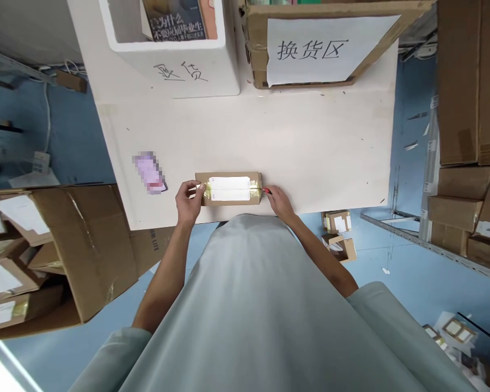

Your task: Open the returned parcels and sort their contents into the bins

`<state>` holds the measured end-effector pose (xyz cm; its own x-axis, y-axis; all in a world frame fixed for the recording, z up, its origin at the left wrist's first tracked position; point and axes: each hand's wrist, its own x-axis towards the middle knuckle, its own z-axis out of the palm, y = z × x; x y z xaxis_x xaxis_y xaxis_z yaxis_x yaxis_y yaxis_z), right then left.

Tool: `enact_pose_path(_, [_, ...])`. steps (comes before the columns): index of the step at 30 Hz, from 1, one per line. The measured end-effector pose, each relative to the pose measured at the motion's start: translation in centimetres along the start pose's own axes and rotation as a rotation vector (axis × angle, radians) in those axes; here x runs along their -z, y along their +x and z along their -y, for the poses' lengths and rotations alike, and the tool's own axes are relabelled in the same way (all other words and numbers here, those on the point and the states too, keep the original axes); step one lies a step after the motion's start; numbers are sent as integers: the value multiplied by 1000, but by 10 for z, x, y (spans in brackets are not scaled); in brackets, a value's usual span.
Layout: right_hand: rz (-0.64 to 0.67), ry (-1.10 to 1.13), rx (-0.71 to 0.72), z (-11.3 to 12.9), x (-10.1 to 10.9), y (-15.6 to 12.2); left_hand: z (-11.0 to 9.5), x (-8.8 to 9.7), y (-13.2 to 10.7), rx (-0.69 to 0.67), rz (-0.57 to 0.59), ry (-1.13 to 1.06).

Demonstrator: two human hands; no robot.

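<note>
A small cardboard box (228,175) lies lengthwise near the front edge of the white table (294,141). It bears a white label (229,189), and shiny yellowish tape shows at both ends. My left hand (190,198) grips the box's left end, thumb on top and fingers at the side. At the right end, my right hand (278,200) is closed around a small red-handled knife (266,190). Its thin tip points left across the tape, over the middle of the box top. Most of the handle is hidden in my fingers.
Behind the box stand a white foam bin (188,71) holding books and a cardboard carton (257,54) with a paper sign. A blurred purple phone (149,171) lies to the left. A large carton of parcels (85,245) stands at left; shelved boxes (453,204) at right.
</note>
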<state>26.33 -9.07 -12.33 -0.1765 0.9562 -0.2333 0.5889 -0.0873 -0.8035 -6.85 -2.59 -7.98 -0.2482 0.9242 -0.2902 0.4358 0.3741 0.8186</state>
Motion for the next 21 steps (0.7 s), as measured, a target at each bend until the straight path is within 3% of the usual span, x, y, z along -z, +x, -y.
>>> enact_pose_path(5, [-112,109,-11,26,-17,-4,8,7,4,-29,5,-52])
enact_pose_path(9, [-121,149,-60,47,-12,-7,17,16,9,-32,9,-108])
enact_pose_path(14, [-115,135,-155,66,-5,-9,43,39,20,71,-16,-171])
enact_pose_path(18, [-122,212,-241,96,-14,-2,66,61,30,18,-83,-58])
enact_pose_path(21, [-95,270,-263,129,-22,4,74,67,31,-48,-67,58])
